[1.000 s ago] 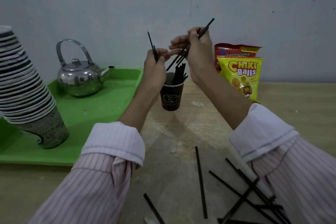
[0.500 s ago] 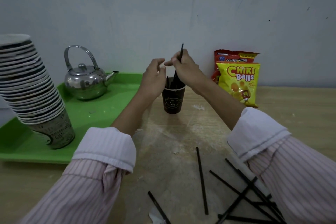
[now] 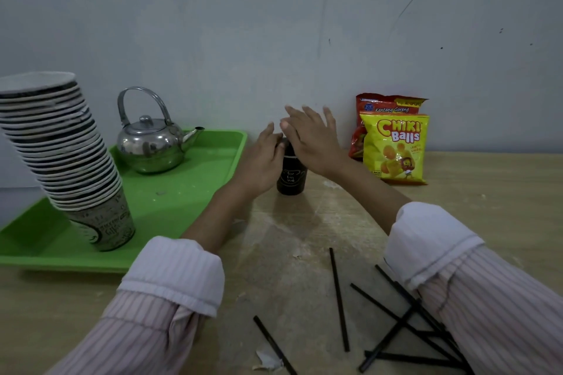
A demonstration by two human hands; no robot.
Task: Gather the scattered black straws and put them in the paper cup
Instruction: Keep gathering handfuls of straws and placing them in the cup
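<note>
Hovering over the black paper cup (image 3: 291,181), the right hand (image 3: 315,140) is spread, the left hand (image 3: 262,163) relaxed beside its rim, perhaps touching. Loose black straws (image 3: 338,298) lie well apart on the wooden surface (image 3: 304,237): likely light, stiff, slippery; pinch mid-length.

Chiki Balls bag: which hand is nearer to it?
Right. The right hand hovers just left of the bag, over the paper cup; the left hand is beyond the cup.
</note>
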